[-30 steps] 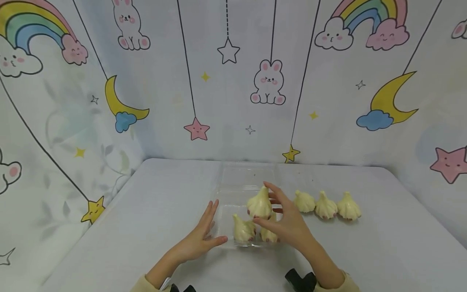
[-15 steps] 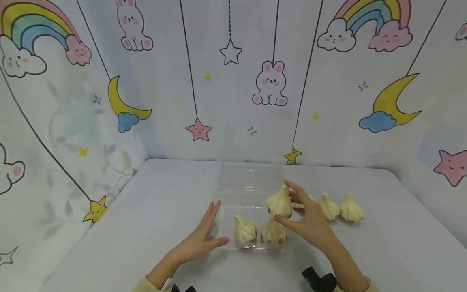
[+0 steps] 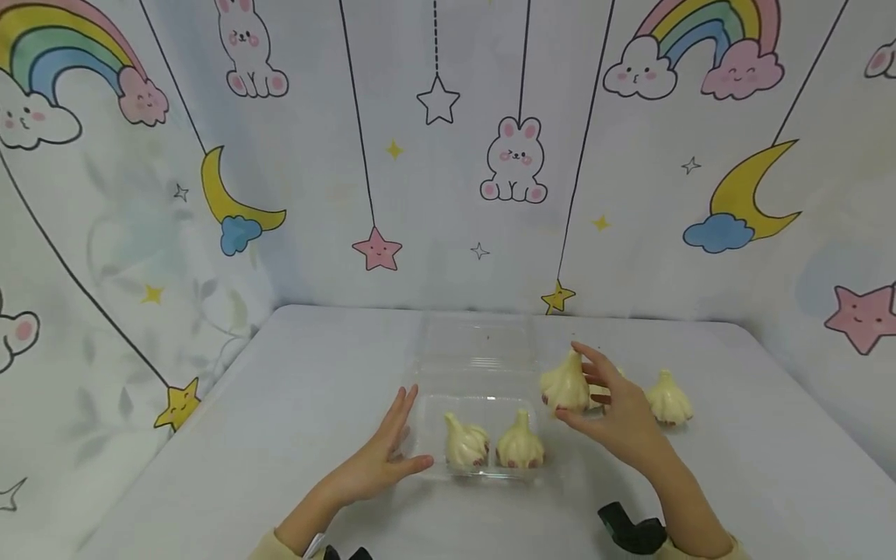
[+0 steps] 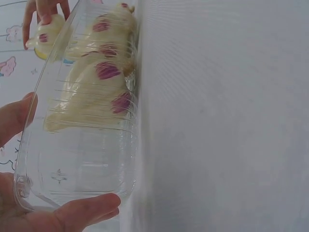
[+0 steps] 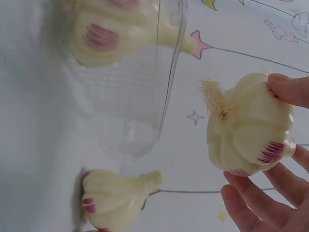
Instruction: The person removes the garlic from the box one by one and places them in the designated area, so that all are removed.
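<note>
Your right hand grips a garlic bulb stem-up, just right of the clear container.
The bulb's long axis stands near vertical, roots downward; your left hand, fingers extended, lies along the container's left side. White table below, cartoon-printed backdrop behind; the container's moulded mark is too small to read.

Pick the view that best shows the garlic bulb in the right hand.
Right wrist: the held garlic bulb is large there, its root tuft and purple streaks plain. Head shows it smaller, stem up, in the right hand. Left wrist has it small, top-left, near the rim of the clear plastic container.
</note>
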A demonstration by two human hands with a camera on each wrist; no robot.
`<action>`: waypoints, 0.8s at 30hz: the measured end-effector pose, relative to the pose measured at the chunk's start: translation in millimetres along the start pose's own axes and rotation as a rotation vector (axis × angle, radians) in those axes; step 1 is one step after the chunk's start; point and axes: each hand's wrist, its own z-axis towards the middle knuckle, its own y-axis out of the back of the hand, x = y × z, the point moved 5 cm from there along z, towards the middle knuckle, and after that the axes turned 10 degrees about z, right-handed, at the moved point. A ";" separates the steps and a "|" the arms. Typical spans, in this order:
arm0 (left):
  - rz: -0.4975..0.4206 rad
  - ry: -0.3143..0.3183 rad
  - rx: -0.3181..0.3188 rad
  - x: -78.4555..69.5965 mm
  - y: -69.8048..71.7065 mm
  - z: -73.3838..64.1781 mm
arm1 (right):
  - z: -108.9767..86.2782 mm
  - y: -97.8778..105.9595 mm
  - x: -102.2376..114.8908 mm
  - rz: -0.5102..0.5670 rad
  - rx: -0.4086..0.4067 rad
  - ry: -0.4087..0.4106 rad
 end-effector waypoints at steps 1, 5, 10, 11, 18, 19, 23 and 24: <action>0.000 0.002 0.001 0.2 0.7 -0.2 | 0.2 2.6 -1.4 -0.004 0.001 -0.011; -0.004 0.007 0.006 0.7 3.0 -1.3 | 1.0 10.7 -6.6 -0.015 0.009 -0.049; -0.010 0.004 0.014 0.5 4.0 -0.9 | 1.3 16.2 -10.8 0.001 0.018 -0.082; -0.010 0.003 0.014 0.6 4.1 -0.6 | 1.5 16.9 -11.8 -0.002 0.020 -0.085; -0.014 0.008 0.012 1.7 3.6 1.1 | 0.2 22.3 -20.4 -0.049 0.048 -0.113; -0.014 0.008 0.012 1.8 3.4 1.1 | -0.1 23.2 -21.6 -0.050 0.051 -0.117; -0.021 0.008 0.019 1.6 2.7 0.8 | -1.1 25.9 -24.5 -0.061 0.062 -0.135; -0.022 0.008 0.020 1.6 2.6 0.7 | -1.3 26.2 -25.4 -0.070 0.065 -0.140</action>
